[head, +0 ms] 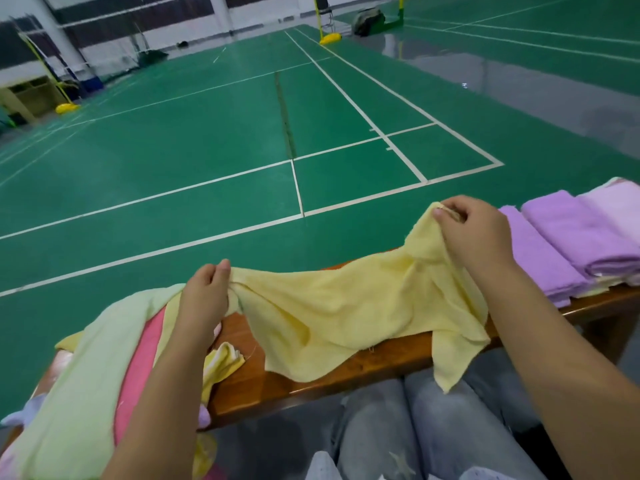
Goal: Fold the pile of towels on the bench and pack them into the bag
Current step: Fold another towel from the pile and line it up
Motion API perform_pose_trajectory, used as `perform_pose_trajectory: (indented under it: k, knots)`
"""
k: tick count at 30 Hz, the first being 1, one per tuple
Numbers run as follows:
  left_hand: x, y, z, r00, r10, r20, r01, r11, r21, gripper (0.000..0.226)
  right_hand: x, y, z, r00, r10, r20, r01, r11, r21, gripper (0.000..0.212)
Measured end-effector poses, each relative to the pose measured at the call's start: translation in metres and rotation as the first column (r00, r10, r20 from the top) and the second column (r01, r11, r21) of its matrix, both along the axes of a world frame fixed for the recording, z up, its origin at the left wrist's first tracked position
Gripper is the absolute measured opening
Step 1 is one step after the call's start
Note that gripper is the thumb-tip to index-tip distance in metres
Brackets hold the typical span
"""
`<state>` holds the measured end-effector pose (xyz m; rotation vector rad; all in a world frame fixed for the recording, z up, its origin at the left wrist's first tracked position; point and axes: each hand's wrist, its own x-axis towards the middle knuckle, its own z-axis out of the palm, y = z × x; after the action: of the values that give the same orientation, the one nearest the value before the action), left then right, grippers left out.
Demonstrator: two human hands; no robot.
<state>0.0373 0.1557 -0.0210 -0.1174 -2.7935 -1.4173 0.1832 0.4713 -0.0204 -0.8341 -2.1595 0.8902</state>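
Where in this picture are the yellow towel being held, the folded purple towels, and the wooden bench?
yellow towel [346, 306], head view, middle of the spread cloth.
folded purple towels [568, 237], head view, top of the stack.
wooden bench [249, 375], head view, bare top near the front edge.

An indoor badminton hall is shown: green court flooring [207, 140] is marked with white lines [360, 112], and net posts [52, 74] on yellow bases [67, 108] are seen at the courts' edges.
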Motion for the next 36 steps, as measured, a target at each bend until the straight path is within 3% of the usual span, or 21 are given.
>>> perform_pose_trajectory:
  k: [4,7,9,11,13,17,21,26,27,31,33,36]
  knots:
    - [0.011,-0.005,0.003,0.977,-0.047,0.210,0.005,0.981,0.193,0.035,0.008,-0.014,0.002,0.999,0.037,-0.035,-0.039,0.998,-0.051,0.020]
    - [0.027,-0.002,0.004,0.937,-0.214,0.274,0.149,0.959,0.242,0.022,0.007,-0.033,0.001,0.987,0.161,0.029,-0.158,0.984,-0.083,0.016]
    - [0.041,0.001,0.006,0.913,-0.324,0.248,0.292,0.943,0.158,0.022,0.005,-0.047,-0.006,0.965,0.242,0.099,-0.233,0.968,-0.098,0.016]
    - [0.053,0.006,0.006,0.889,-0.427,0.165,0.450,0.883,-0.136,0.030,0.003,-0.055,-0.018,0.939,0.266,0.216,-0.252,0.963,-0.092,0.018]
    - [0.063,0.009,0.006,0.869,-0.492,0.044,0.477,0.812,-0.337,0.038,0.002,-0.058,-0.033,0.907,0.268,0.323,-0.249,0.963,-0.100,0.023]
    - [0.068,0.007,0.007,0.893,-0.451,-0.022,0.421,0.850,-0.316,0.025,0.005,-0.062,-0.061,0.849,0.323,0.419,-0.219,0.936,-0.277,0.029]
    - [0.067,0.003,0.009,0.927,-0.366,-0.076,0.346,0.917,-0.198,0.014,0.008,-0.062,-0.066,0.871,0.332,0.362,-0.139,0.873,-0.467,0.034]
    - [0.067,0.012,0.006,0.947,-0.321,-0.029,0.321,0.947,-0.021,0.004,0.008,-0.062,-0.055,0.932,0.315,0.180,-0.116,0.728,-0.676,0.039]
    - [0.068,0.015,0.005,0.957,-0.288,-0.025,0.289,0.957,0.012,0.003,0.009,-0.061,-0.052,0.950,0.289,0.117,-0.111,0.664,-0.739,0.039]
    - [0.062,0.015,0.003,0.994,-0.096,-0.058,0.105,0.975,0.197,0.005,0.019,-0.042,-0.038,0.978,0.067,-0.198,-0.208,0.249,-0.946,0.033]
    - [0.055,0.014,0.006,0.999,-0.034,-0.036,0.042,0.957,0.286,0.005,0.022,-0.030,-0.033,0.963,-0.027,-0.267,-0.260,0.152,-0.953,0.033]
    - [0.048,0.020,0.010,0.998,-0.049,0.051,0.028,0.937,0.348,0.005,0.020,-0.026,-0.022,0.932,-0.094,-0.349,-0.341,0.092,-0.935,0.026]
